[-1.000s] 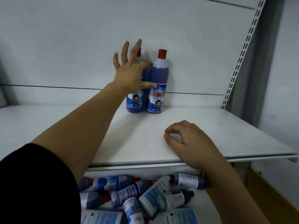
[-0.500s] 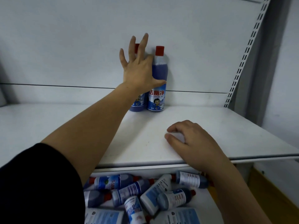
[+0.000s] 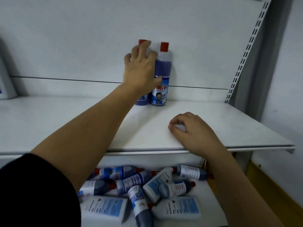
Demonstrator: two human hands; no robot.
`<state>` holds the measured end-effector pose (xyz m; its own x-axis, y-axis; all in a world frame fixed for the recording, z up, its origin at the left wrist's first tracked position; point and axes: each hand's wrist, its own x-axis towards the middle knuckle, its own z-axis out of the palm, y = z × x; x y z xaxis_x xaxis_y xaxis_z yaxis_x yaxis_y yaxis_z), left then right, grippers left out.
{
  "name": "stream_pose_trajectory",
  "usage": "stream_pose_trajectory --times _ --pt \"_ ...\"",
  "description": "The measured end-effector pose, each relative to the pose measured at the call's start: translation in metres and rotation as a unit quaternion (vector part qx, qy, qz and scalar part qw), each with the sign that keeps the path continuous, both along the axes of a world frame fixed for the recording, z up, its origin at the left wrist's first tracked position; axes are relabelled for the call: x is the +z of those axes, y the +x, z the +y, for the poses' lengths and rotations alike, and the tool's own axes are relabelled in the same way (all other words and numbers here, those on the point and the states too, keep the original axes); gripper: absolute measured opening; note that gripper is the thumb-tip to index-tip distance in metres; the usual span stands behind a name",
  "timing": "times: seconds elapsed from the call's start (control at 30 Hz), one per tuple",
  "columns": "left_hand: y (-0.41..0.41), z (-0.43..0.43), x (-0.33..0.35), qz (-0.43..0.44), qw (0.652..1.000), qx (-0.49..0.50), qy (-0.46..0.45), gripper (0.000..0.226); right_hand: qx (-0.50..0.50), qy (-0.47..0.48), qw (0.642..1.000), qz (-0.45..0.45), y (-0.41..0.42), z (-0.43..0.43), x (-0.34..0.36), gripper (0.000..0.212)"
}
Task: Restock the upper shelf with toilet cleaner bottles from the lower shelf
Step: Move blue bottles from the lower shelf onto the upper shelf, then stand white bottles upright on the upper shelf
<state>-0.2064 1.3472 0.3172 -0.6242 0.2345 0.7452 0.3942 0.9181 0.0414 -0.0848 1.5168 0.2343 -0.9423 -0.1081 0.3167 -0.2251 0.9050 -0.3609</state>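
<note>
Toilet cleaner bottles (image 3: 161, 94) in two places: a pair upright at the back of the upper shelf (image 3: 65, 122), touching each other and close against the back panel (image 3: 82, 38); a loose pile (image 3: 147, 184) lying on its sides on the lower shelf (image 3: 203, 192).

Left hand (image 3: 141, 69) on the left bottle (image 3: 142, 99) of the pair, fingers (image 3: 144, 47) curled over its shoulder and neck just below the red cap (image 3: 142, 41), thumb lying across the right bottle (image 3: 164, 66); blurred, so firmness of the hold hard to judge. Right hand (image 3: 195, 130) resting near the front edge of the upper shelf, fingers loosely bent, holding nothing.

Probably fairly heavy for their size, being nearly full of dark blue liquid. Stiff plastic walls, smooth, likely a little slick on the glossy label. Tall and narrow, so easily tipped by a push up high.

Best taken round the middle of the body, where the weight sits, not by the cap. From the pile, one at a time, lifting clear of neighbours that may roll.
</note>
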Motion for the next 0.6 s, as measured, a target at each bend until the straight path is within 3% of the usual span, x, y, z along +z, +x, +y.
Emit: stream_pose_trajectory --times 0.17,0.3,0.4,0.6 --pt "0.078 -0.037 -0.023 -0.211 0.977 -0.026 -0.001 0.039 0.002 -0.018 1.0 0.021 0.005 -0.003 0.001 0.025" --pt "0.122 -0.085 -0.054 -0.272 0.962 0.028 0.01 0.041 -0.006 -0.007 1.0 0.017 0.008 -0.008 0.001 0.024" --pt "0.142 -0.116 -0.075 -0.283 0.958 0.036 0.029 0.041 -0.013 -0.008 1.0 0.016 0.016 -0.021 0.002 0.024" --pt "0.171 -0.172 -0.095 -0.211 0.975 0.045 0.057 0.038 0.038 -0.011 0.998 0.051 0.045 -0.099 -0.007 0.028"
